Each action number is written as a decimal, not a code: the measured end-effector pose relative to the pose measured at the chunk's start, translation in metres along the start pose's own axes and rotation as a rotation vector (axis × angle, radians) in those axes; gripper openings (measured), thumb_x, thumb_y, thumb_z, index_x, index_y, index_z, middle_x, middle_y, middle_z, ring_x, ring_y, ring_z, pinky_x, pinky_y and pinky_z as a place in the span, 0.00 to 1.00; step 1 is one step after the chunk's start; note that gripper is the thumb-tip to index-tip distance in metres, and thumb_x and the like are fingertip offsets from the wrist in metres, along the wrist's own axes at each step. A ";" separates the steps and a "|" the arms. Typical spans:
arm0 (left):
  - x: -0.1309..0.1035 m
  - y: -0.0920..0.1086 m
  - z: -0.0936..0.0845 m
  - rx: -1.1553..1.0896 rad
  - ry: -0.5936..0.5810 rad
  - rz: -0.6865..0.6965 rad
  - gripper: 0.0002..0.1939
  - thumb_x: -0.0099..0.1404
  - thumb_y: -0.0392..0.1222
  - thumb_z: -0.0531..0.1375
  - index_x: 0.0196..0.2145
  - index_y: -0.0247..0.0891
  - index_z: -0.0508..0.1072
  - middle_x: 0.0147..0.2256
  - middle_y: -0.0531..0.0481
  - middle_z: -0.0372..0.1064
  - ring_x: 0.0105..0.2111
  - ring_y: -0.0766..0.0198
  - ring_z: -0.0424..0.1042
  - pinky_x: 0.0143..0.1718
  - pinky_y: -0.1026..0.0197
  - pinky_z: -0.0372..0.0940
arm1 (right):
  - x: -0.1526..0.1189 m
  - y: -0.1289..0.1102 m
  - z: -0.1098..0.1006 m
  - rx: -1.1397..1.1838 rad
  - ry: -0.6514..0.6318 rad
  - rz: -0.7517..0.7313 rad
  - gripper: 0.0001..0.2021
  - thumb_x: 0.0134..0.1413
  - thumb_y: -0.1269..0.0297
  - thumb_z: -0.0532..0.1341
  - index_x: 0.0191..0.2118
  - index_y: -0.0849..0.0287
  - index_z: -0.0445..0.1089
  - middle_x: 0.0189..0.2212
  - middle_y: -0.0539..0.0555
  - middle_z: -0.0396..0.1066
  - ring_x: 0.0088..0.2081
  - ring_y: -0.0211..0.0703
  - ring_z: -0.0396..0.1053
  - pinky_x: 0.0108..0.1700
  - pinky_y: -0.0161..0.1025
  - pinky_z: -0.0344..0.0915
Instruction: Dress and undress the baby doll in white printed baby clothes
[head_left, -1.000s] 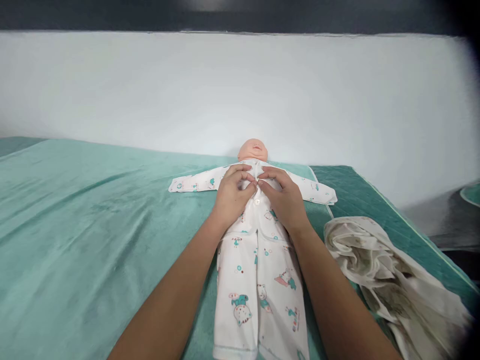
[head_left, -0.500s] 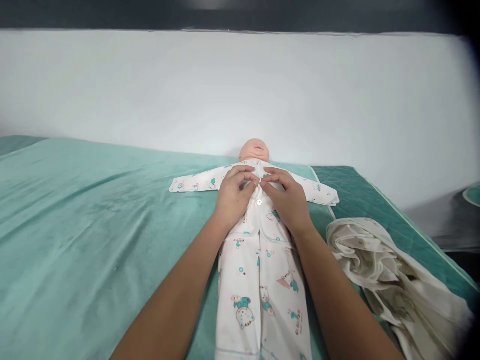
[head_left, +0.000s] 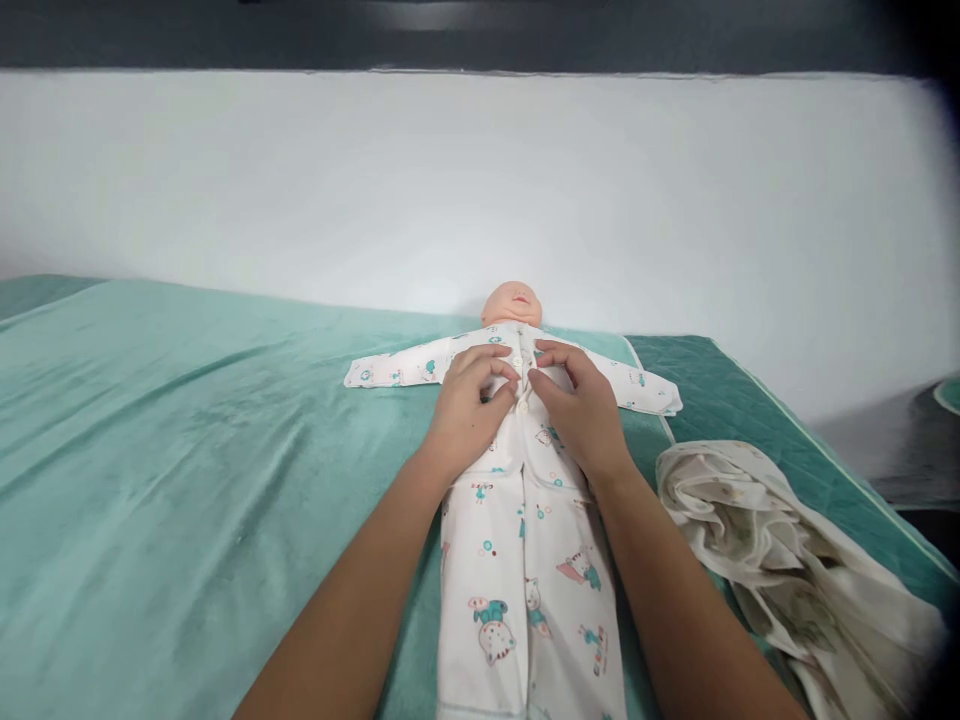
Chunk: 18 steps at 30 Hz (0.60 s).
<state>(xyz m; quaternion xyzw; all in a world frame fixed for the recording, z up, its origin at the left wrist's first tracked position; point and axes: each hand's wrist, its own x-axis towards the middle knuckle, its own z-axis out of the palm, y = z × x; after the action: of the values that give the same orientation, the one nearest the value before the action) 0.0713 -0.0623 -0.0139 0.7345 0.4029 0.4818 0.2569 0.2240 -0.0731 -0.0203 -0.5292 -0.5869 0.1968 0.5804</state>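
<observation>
Head view: the shirt (head_left: pixel 517 440) I have my hands on lies flat, face up, with the doll's head (head_left: pixel 512 303) at its collar, the pants (head_left: pixel 484 570) below it and the green blanket (head_left: pixel 187 430) underneath. My left hand (head_left: pixel 476 395) is curled at the front opening, thumb and index fingertip nearly together; my right hand (head_left: pixel 577 400) faces it across the opening, fingers bent, with a small gap showing between thumb and index finger. I can't tell whether either has cloth pinched. Between my fingertips I see 1 button (head_left: pixel 518 362), with another button (head_left: pixel 523 407) just below. I'd expect the cloth to be light, soft and limp, folding wherever it's pushed, so the place to take it is right along the edge of the opening, close beside a button, with fingertips only. The buttons look small and smooth, likely stiff and a bit slippery; I'd grip each by its rim. Hard tugging could strain the thread or drag the sleeves (head_left: pixel 397 368) crooked.
</observation>
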 end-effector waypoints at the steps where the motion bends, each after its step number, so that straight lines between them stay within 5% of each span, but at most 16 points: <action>1: -0.002 0.002 -0.002 0.017 -0.025 -0.002 0.07 0.65 0.34 0.58 0.34 0.43 0.75 0.55 0.51 0.68 0.58 0.59 0.63 0.62 0.50 0.58 | 0.000 0.001 0.000 0.046 0.015 0.030 0.03 0.52 0.67 0.62 0.35 0.53 0.69 0.51 0.52 0.73 0.54 0.48 0.69 0.60 0.50 0.59; 9: -0.007 0.008 -0.018 -0.023 -0.233 -0.055 0.04 0.64 0.41 0.61 0.34 0.46 0.77 0.62 0.55 0.60 0.66 0.56 0.52 0.63 0.49 0.56 | -0.015 0.004 -0.005 0.110 0.053 0.099 0.04 0.54 0.63 0.62 0.37 0.53 0.69 0.54 0.53 0.70 0.58 0.49 0.66 0.63 0.52 0.56; 18: -0.005 0.004 -0.021 -0.060 -0.268 -0.042 0.04 0.64 0.40 0.61 0.32 0.45 0.77 0.63 0.54 0.59 0.66 0.54 0.52 0.64 0.44 0.53 | -0.024 -0.002 -0.026 -0.004 -0.289 -0.001 0.05 0.54 0.57 0.66 0.36 0.49 0.74 0.65 0.49 0.57 0.68 0.51 0.50 0.67 0.56 0.46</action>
<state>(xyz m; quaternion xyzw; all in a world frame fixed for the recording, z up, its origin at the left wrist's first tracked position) 0.0524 -0.0693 -0.0049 0.7758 0.3656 0.3856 0.3403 0.2405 -0.1040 -0.0230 -0.4961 -0.6650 0.2696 0.4890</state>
